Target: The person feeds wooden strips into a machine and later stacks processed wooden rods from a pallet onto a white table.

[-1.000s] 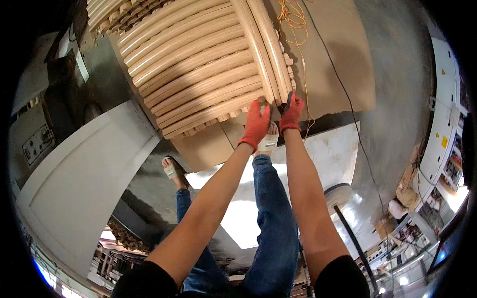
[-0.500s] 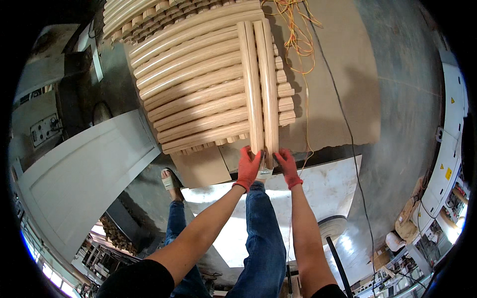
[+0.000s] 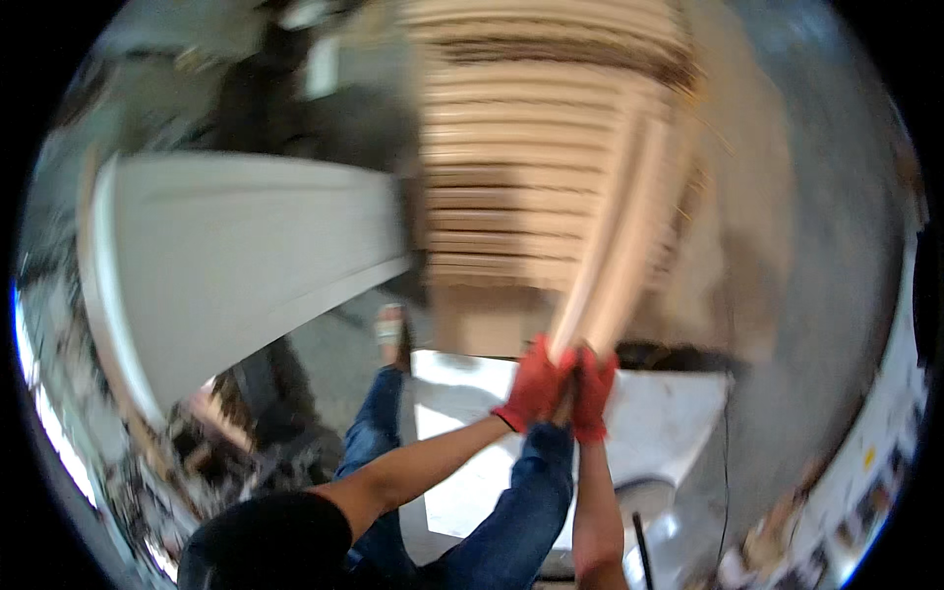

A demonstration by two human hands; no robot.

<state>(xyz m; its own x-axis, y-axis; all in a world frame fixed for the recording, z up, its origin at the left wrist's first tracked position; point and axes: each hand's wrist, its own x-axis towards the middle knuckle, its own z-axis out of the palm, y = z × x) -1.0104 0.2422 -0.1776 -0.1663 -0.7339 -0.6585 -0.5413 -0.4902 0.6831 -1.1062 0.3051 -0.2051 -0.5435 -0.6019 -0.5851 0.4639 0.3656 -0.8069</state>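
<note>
Two long, rounded pale-wood rails lie side by side across the top of a stack of similar rails [image 3: 482, 152], pointing away from me. My left hand [image 3: 536, 385], in a red glove, is closed round the near end of the left rail [image 3: 596, 236]. Close beside it, my right hand [image 3: 593, 395], also red-gloved, grips the near end of the right rail [image 3: 631, 251]. Motion blurs the rails and the stack, so I cannot tell whether the far ends rest on the stack.
Another stack of rails [image 3: 541, 22] stands farther back. Brown cardboard [image 3: 752, 187] covers the floor under and beside the stacks, with an orange cord [image 3: 696, 98] on it. At left is a large white panel [image 3: 246, 231]. A white sheet [image 3: 669, 403] lies by my legs.
My hands have drawn closer together and toward me with the near ends of both rails. The rails now slant, near ends to the left. The whole view has swung and blurred.
</note>
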